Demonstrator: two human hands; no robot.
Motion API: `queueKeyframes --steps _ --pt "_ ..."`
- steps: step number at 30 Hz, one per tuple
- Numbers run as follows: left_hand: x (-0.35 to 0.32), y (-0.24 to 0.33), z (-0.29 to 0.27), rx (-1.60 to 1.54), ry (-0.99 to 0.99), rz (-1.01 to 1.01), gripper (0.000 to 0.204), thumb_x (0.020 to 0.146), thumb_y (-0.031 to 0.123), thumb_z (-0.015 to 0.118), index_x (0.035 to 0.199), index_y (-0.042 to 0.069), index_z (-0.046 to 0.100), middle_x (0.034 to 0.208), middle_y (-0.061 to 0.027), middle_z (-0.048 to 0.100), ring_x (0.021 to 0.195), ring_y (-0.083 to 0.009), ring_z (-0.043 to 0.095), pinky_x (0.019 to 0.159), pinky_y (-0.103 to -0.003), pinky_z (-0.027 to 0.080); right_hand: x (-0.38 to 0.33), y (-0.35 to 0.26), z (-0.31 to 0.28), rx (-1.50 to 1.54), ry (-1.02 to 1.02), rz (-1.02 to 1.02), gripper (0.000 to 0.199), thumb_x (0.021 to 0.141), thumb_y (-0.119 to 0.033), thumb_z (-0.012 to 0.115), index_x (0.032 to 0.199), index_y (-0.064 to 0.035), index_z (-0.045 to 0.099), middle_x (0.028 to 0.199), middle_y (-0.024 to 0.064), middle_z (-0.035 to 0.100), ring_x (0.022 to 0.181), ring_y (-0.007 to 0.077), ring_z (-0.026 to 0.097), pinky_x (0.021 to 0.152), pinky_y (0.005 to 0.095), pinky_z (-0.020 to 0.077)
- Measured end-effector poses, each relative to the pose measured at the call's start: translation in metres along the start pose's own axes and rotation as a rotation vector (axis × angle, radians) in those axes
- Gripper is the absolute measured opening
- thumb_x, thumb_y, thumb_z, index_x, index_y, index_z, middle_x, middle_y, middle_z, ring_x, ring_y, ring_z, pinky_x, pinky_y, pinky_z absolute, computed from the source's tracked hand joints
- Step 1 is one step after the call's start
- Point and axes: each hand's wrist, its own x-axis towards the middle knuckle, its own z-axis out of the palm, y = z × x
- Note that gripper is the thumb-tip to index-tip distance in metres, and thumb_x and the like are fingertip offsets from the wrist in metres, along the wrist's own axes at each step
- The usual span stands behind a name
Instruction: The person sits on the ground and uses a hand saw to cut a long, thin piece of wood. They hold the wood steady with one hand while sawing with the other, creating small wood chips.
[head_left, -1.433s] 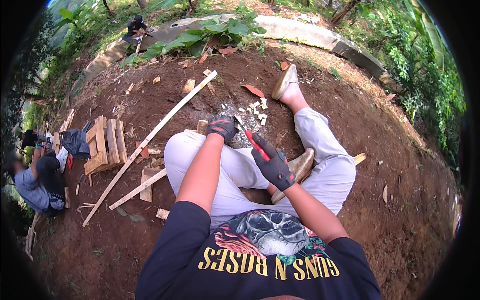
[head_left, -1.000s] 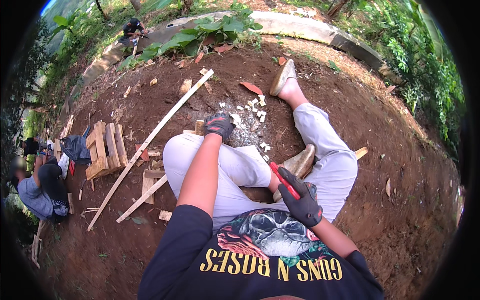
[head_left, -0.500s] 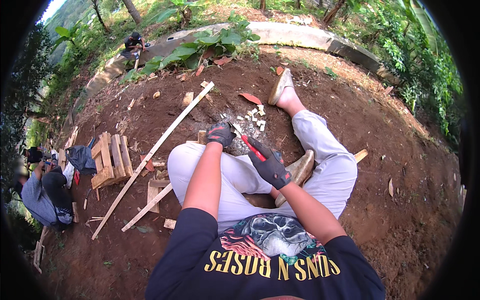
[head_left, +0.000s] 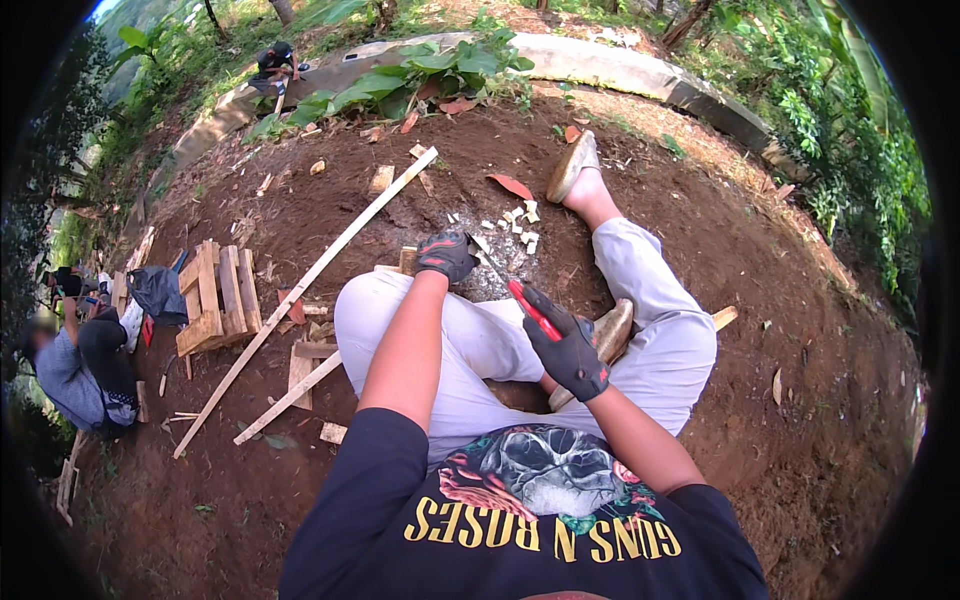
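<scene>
My left hand (head_left: 447, 257), in a dark glove with red marks, is closed just beyond my left knee. A small pale piece of wood (head_left: 481, 243) sticks out from its fingers; most of it is hidden. In my right hand (head_left: 568, 350), also gloved, is a red-handled tool (head_left: 533, 310) with a slim metal blade. That blade slants up toward the piece in my left hand; whether it touches is too small to tell. Small pale wood offcuts (head_left: 526, 221) and sawdust lie on the soil just past my hands.
A long wooden strip (head_left: 310, 285) lies to my left, with a shorter strip (head_left: 290, 402) nearby. Farther left are a slatted wooden stack (head_left: 220, 295), a black bag (head_left: 158, 293) and a seated person (head_left: 85, 370). Another person (head_left: 275, 70) sits by the low concrete wall (head_left: 590, 60).
My right hand has drawn back down and to the right with the red-handled tool, away from my left hand. My left hand stays closed near the same place; the view has shifted slightly.
</scene>
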Motion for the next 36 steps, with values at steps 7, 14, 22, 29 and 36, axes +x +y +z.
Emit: queueKeyframes --steps 7,14,22,29,36 --pt "0.0 0.004 0.005 -0.038 0.06 -0.024 0.051 0.087 0.048 0.076 0.126 0.014 0.075 0.137 -0.0192 0.069 0.125 -0.0398 0.067 0.105 -0.051 0.054 0.054 0.004 0.032 0.005 0.062 -0.059 0.051 0.099 -0.025 0.066 0.148 -0.0169 0.062 0.121 0.0257 0.072 0.107 0.043 0.072 0.093 0.0485 0.0561" --pt "0.016 -0.018 0.025 0.025 0.115 0.021 0.054 0.09 0.052 0.068 0.126 0.013 0.073 0.131 -0.019 0.072 0.123 -0.0407 0.067 0.104 -0.051 0.054 -0.071 -0.006 -0.035 0.016 0.007 0.044 0.053 0.1 -0.028 0.066 0.151 -0.0188 0.06 0.132 0.0195 0.072 0.113 0.0418 0.072 0.099 0.0491 0.0544" --pt "0.004 -0.011 0.006 0.005 0.014 -0.019 0.058 0.088 0.05 0.073 0.132 0.014 0.068 0.135 -0.0202 0.069 0.127 -0.0421 0.064 0.108 -0.052 0.052 -0.081 -0.018 -0.049 -0.057 -0.028 0.04 0.055 0.099 -0.027 0.067 0.152 -0.0192 0.059 0.13 0.0202 0.073 0.11 0.0426 0.072 0.096 0.0496 0.0547" --pt "0.008 -0.003 0.005 0.003 0.07 -0.029 0.054 0.087 0.048 0.076 0.126 0.011 0.073 0.133 -0.0227 0.07 0.125 -0.0426 0.066 0.106 -0.051 0.053 0.059 0.008 0.034 0.001 0.026 -0.121 0.052 0.099 -0.022 0.066 0.15 -0.0172 0.06 0.123 0.0237 0.073 0.106 0.0423 0.073 0.094 0.0482 0.0571" --pt "0.006 -0.011 0.006 -0.017 0.027 -0.027 0.063 0.088 0.052 0.075 0.136 0.013 0.065 0.136 -0.0241 0.067 0.13 -0.0424 0.062 0.11 -0.051 0.05 0.012 0.019 0.007 0.065 0.029 -0.03 0.052 0.1 -0.024 0.067 0.151 -0.0158 0.06 0.132 0.0231 0.071 0.117 0.0389 0.071 0.1 0.0456 0.0555"
